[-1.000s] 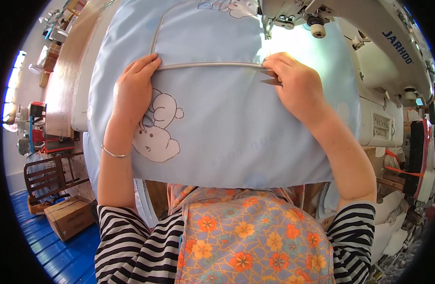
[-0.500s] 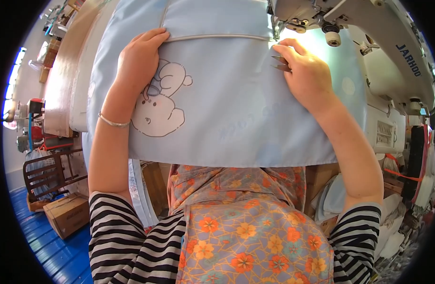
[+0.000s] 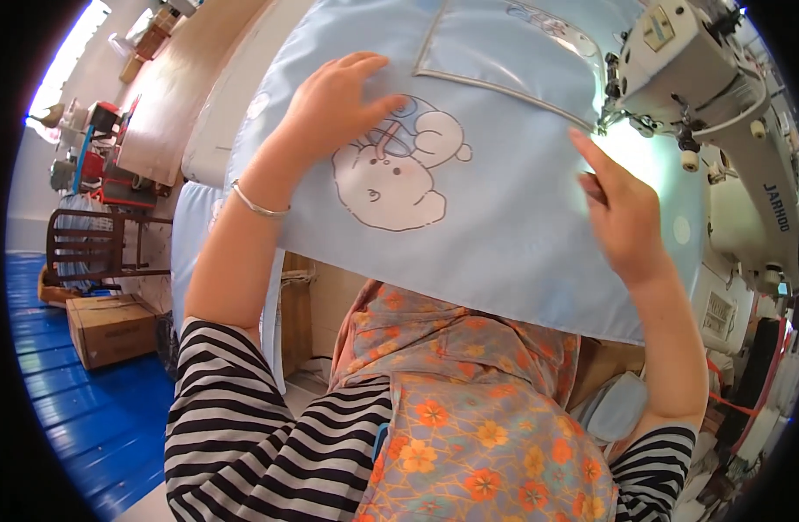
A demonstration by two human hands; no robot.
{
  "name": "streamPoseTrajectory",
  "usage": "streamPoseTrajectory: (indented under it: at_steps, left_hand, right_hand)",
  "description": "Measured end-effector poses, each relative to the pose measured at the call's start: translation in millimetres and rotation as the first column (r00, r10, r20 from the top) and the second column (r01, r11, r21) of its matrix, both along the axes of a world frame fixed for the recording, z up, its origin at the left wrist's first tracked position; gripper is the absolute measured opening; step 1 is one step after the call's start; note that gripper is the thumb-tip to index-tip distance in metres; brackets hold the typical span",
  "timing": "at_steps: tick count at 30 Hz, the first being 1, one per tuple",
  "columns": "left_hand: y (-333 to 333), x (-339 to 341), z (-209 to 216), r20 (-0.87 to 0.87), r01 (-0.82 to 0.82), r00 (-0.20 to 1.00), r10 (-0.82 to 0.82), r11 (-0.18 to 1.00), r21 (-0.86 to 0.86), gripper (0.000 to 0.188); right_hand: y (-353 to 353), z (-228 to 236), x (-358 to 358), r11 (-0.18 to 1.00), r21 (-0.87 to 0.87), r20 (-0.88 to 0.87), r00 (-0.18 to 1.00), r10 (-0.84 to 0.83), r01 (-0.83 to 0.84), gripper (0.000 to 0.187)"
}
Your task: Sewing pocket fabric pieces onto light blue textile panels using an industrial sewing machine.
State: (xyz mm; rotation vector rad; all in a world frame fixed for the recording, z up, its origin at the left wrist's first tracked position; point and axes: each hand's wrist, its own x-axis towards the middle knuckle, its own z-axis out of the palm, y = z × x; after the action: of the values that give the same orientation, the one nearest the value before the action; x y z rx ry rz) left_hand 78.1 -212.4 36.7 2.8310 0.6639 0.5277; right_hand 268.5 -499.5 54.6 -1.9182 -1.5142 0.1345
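A light-blue cloth (image 3: 512, 217) with a printed white bear lies spread under the sewing machine (image 3: 678, 52). On it, a panel edged with grey binding (image 3: 512, 92) runs up to the lit needle area. My left hand (image 3: 338, 103) is over the cloth beside the bear, fingers apart and holding nothing. Just in front of the needle, my right hand (image 3: 625, 209) points its index finger along the cloth. Its other fingers are curled around small dark thread snips (image 3: 593, 188), mostly hidden and blurred here; their two pointed blades show in the earlier frame.
The machine's arm stands at the right. A wooden surface (image 3: 186, 87) runs along the left, with a dark slatted chair (image 3: 86, 244) and a cardboard box (image 3: 112, 329) on the blue floor. A patterned apron (image 3: 478, 435) covers my lap below the cloth's near edge.
The view has turned, so cloth and machine appear tilted. My left fingers have spread and come away from the binding. My right index finger has straightened, and the snips' blades are now tucked back.
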Motion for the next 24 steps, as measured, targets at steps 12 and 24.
streamPoseTrajectory:
  at_steps: [12,24]
  left_hand:
    - [0,31,-19,0.161,-0.027,0.986,0.051,0.988,-0.153,0.014]
    - [-8,22,-9,0.263,0.048,0.965,0.002,0.981,-0.185,0.004]
  right_hand:
    - [159,-15,-19,1.0,-0.009,0.139,0.99,0.009,-0.008,0.023]
    - [126,-15,-5,0.999,-0.018,0.089,0.995,0.052,-0.05,0.017]
